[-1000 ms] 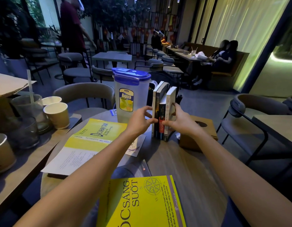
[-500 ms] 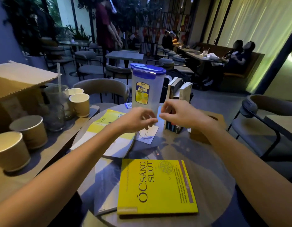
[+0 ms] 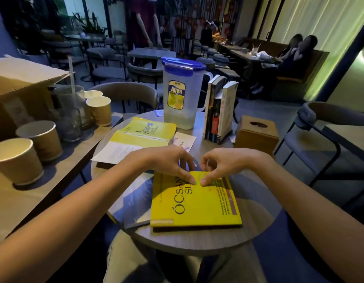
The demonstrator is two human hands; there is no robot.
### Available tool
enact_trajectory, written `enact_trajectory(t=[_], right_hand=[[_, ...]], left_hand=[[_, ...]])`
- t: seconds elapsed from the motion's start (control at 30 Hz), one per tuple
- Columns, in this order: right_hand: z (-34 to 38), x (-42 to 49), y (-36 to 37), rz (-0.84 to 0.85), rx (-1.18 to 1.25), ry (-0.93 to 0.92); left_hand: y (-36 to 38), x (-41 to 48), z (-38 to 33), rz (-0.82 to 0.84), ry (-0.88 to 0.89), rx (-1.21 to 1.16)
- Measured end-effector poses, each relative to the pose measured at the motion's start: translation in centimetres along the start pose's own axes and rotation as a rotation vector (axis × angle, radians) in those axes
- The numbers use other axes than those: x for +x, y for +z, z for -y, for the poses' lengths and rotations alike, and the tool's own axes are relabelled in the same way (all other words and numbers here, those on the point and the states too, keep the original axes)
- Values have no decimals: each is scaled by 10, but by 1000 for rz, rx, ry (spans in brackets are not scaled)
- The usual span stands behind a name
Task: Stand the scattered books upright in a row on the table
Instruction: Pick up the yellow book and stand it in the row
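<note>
Both hands are sitting on the far edge of the yellow book (image 3: 194, 201), which is lying flat near the front edge of the round bench (image 3: 256, 227). The left hand (image 3: 168, 162) is curled with its fingertips pressing down on the cover, and the right hand (image 3: 224, 166) is doing the same right beside it, thumb and forefinger bunched together on the top edge. Neither one is properly gripping the book, as far as I can tell, just touching it.

Stuff that could go sideways from here, in my opinion:

- The yellow book is overlapping a grey book (image 3: 134, 199) underneath it on the left. Lifting by the far edge only could be dragging that one along, and it's already poking over the bench's front-left rim, so it might be heading for the floor.
- The row of standing books (image 3: 218, 111) is at the far side of the bench, leaning a bit, squeezed between the water jug (image 3: 182, 92) and the wooden tissue box (image 3: 256, 133). Shoving another book in there could be tipping the row or bumping the jug.
- Another yellow booklet (image 3: 144, 131) is lying open toward the left edge, along with a loose card (image 3: 183, 139), so there's not much bare space for sliding anything.

A fingertip hold on a floppy paperback is looking slippy to me.
</note>
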State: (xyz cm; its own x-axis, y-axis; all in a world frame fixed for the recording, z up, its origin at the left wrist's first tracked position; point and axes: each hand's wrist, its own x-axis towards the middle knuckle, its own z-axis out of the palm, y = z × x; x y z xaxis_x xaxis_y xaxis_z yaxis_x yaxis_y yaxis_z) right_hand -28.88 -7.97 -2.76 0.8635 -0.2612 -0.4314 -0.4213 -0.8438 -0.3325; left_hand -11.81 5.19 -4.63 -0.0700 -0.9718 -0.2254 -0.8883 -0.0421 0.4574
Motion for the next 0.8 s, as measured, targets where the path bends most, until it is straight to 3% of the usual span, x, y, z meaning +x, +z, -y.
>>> enact_trajectory(t=[0.23, 0.33, 0.53, 0.7, 0.8], right_hand=[[-4, -7, -1, -56, 47, -127], [-11, -15, -10, -131, 173, -137], [-33, -14, -15, -396, 400, -94], [-41, -9, -12, -585, 572, -22], [-46, -3, -8, -655, 523, -18]], left_hand=[[-7, -10, 4, 20, -74, 48], [-17, -18, 8, -16, -106, -210], [-37, -22, 23, -354, -137, -889], [-33, -21, 31, -329, -98, -1038], [-33, -17, 26, -393, -29, -1039]])
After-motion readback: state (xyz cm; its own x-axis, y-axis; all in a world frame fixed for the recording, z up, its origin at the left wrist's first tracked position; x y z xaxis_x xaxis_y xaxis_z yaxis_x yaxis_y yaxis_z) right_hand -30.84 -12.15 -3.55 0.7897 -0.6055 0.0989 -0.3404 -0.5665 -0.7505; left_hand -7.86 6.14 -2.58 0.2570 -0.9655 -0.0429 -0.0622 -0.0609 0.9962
